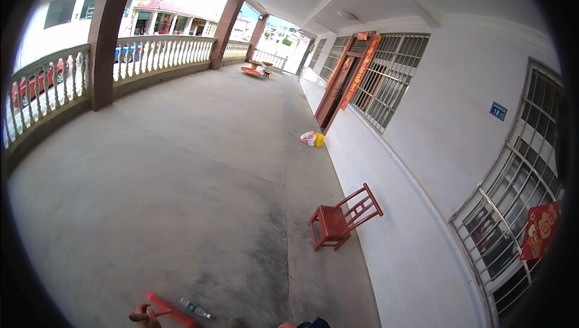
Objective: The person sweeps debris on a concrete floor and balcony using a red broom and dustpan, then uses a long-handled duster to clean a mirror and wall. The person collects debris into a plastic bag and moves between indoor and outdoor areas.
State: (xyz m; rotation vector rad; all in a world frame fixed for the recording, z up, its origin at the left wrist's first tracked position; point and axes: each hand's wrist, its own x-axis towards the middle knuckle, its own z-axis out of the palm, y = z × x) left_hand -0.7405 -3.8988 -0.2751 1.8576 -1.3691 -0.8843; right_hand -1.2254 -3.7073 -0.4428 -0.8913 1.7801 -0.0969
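At the lower left edge of the head view, my left hand (147, 316) is closed around a brown wooden handle (137, 317). Beside that hand lies a long red bar-shaped head (172, 311) with a short red stem; how it joins the handle is partly hidden. A clear plastic bottle (194, 307) with a green label lies on its side on the concrete floor, just right of the red bar. Only a small part of my right hand (287, 325) shows at the bottom edge, near a dark sleeve; its fingers and anything in them are out of view.
A red wooden chair (332, 221) stands by the white wall on the right. Plastic bags (312, 138) lie near the doorway. Low tables and stools (251, 71) stand at the far end. A balustrade (165, 58) with pillars (104, 38) runs along the left.
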